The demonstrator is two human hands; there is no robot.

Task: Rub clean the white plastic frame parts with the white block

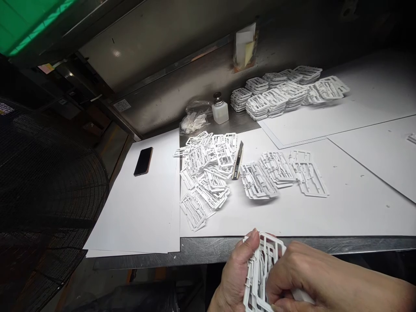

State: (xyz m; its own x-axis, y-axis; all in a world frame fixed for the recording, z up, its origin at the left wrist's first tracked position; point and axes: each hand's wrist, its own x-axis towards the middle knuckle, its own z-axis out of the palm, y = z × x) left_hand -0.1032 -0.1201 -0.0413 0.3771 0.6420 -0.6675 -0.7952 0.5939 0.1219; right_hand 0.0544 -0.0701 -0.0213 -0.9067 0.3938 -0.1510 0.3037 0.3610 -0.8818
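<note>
Over the table's front edge, my left hand (232, 275) holds a small stack of white plastic frames (258, 277), thumb on its upper left edge. These are moulded frames with thin bars inside. My right hand (292, 277) lies against the stack's right side, fingers curled in; the fingertips are hidden, so what they pinch cannot be made out. A white piece (302, 296) shows beneath this hand. Beyond my hands, stacked white frames (260, 180) lie on white sheeting, with a looser heap of frames (208, 162) to their left.
A utility knife (238, 160) lies between heap and stacks. Behind are a white bottle (220, 110) with a dark cap, a plastic bag (195, 119) and more stacked frames (286, 95). On the left are a phone (143, 161) and a dark mesh guard (55, 195). The metal table edge (195, 251) runs across the front.
</note>
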